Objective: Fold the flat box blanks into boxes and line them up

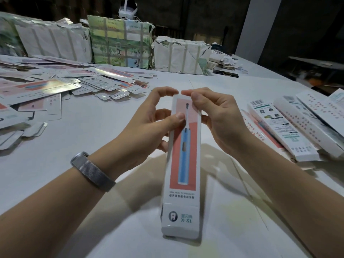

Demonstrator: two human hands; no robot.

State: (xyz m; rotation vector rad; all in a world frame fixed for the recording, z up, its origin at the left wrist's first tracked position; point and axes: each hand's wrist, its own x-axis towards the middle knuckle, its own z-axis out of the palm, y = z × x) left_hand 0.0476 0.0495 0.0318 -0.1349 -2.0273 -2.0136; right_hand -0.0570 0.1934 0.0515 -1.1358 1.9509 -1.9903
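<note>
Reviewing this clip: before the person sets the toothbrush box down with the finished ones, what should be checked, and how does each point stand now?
1. Box formed: the toothbrush box looks squared up, not flat. Ok.
2. Grip: left hand and right hand both hold its far half, thumbs on the printed face. Ok.
3. Far end closed: fingertips sit on that end and hide the flap. Cannot tell.
4. Near end closed: the logo flap looks folded in. Ok.
5. Row to join: finished boxes lie side by side at right. Ok.
6. Supply: flat blanks remain piled at left. Ok.
</note>
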